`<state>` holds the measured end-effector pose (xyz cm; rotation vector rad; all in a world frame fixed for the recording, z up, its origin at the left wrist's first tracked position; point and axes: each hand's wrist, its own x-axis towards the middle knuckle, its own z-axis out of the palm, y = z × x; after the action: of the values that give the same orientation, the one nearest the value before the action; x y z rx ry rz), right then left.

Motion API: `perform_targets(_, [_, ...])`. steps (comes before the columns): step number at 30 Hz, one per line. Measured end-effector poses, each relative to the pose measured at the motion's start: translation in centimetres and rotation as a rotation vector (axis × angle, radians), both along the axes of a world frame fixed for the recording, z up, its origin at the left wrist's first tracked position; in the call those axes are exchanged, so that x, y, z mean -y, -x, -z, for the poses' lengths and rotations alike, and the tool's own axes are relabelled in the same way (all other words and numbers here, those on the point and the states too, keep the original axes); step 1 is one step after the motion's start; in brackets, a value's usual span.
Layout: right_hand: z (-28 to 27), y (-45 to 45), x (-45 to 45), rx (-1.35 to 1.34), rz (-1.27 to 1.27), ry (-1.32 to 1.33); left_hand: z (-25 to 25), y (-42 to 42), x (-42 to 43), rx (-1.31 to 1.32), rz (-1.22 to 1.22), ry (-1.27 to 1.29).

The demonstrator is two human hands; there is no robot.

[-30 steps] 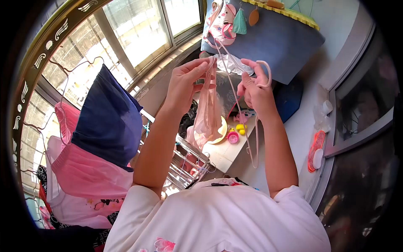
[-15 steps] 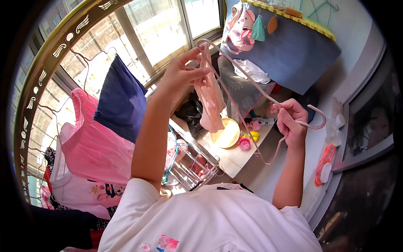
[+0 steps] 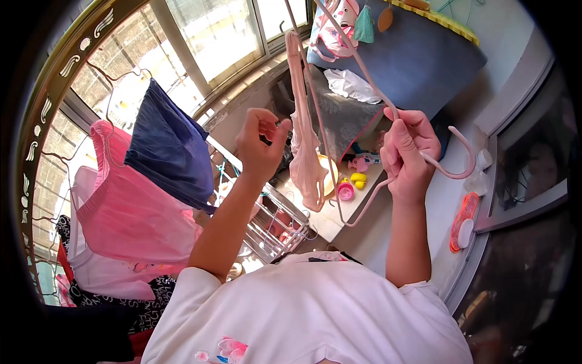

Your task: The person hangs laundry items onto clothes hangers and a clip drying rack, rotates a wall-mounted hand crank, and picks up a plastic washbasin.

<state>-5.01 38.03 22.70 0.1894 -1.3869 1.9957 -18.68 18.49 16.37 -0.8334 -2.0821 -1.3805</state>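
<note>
My right hand is closed around the neck of a pale pink clothes hanger, below its hook. The hook points right, and the hanger's far end runs out of the top of the view. A thin pale pink garment hangs down along the hanger's left side; its exact kind is unclear. My left hand hovers just left of the garment, apart from it, with loosely curled fingers, a gap to the thumb and nothing held.
Pink shorts and a dark blue garment hang at the left by the window. Below stands a metal rack. Toys, including a pink cup, lie on a low surface. A blue panel stands behind.
My left hand has let go of the pale pink garment and moved down and left. The garment now hangs from the hanger, whose far end has risen out of view.
</note>
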Motion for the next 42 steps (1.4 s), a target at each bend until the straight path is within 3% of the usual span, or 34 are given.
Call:
perform_targets(1, [-0.5, 0.0, 0.1, -0.045, -0.032, 0.008, 2.4, -1.3, -0.2, 0.03, -0.001, 0.254])
perform_targets(3, [-1.6, -0.1, 0.4, -0.053, -0.012, -0.004, 7.5, -1.7, -1.4, 0.246, -0.015, 0.234])
perform_targets(5, [-2.7, -0.1, 0.6, -0.133, -0.029, 0.08, 9.6, -2.0, -2.0, 0.635, -0.037, 0.399])
perform_targets(7, [-3.6, 0.1, 0.7, -0.121, 0.007, 0.089, 14.0, -1.1, -2.4, 0.677, -0.091, 0.446])
perform_targets(9, [-4.0, 0.4, 0.1, -0.208, 0.072, 0.073, 17.0, 0.0, -1.7, 0.68, -0.122, 0.718])
perform_targets(10, [-4.3, 0.5, -0.2, -0.212, 0.098, 0.089, 17.1, 0.8, -1.1, 0.99, 0.06, 0.544])
perform_targets(11, [-4.3, 0.6, -0.3, -0.209, 0.098, 0.088, 17.5, 1.0, -0.4, 0.993, 0.061, 0.544])
perform_targets(13, [-4.6, 0.8, -0.3, -0.203, 0.209, 0.037, 16.1, 1.4, 0.5, 1.035, 0.413, -0.004])
perform_targets(14, [-4.5, 1.0, -0.1, -0.172, 0.251, 0.027, 14.6, 1.8, 1.5, 1.247, 0.625, -0.321])
perform_targets(15, [-4.4, 1.2, -0.1, -0.172, 0.252, 0.028, 11.6, 1.3, 2.0, 1.298, 0.829, -0.654])
perform_targets(17, [-3.4, 2.0, -0.1, -0.153, 0.197, 0.101, 9.4, 2.2, 2.6, 1.511, 1.145, -0.77])
perform_targets(20, [-2.4, 2.9, -0.1, -0.113, 0.225, 0.153, 5.3, 0.2, 2.2, 1.353, 1.226, -0.764])
perform_targets(21, [-2.1, 3.0, -0.2, -0.084, 0.246, 0.193, 4.7, -0.1, 2.1, 1.357, 1.221, -0.764])
perform_targets(23, [-2.0, 3.0, -0.6, -0.058, 0.238, 0.253, 3.7, -1.0, 1.9, 1.137, 0.994, -0.48])
perform_targets(24, [-1.8, 3.1, -0.9, -0.067, 0.25, 0.284, 2.9, -1.5, 1.8, 1.237, 1.029, -0.609])
perform_targets(29, [-1.8, 3.2, -1.3, -0.092, 0.272, 0.317, 1.6, -2.7, 1.8, 1.248, 0.902, -0.599])
perform_targets(31, [-1.6, 3.3, -1.4, -0.097, 0.283, 0.298, 1.3, -3.1, 1.5, 1.223, 0.695, -0.753])
perform_targets(36, [-1.0, 4.3, -1.2, -0.079, 0.259, 0.366, 1.1, -4.3, 0.6, 1.332, 0.716, -1.158])
perform_targets(42, [0.0, 5.8, -1.8, -0.001, 0.269, 0.488, 0.7, -4.2, 1.0, 1.435, 0.747, -1.353])
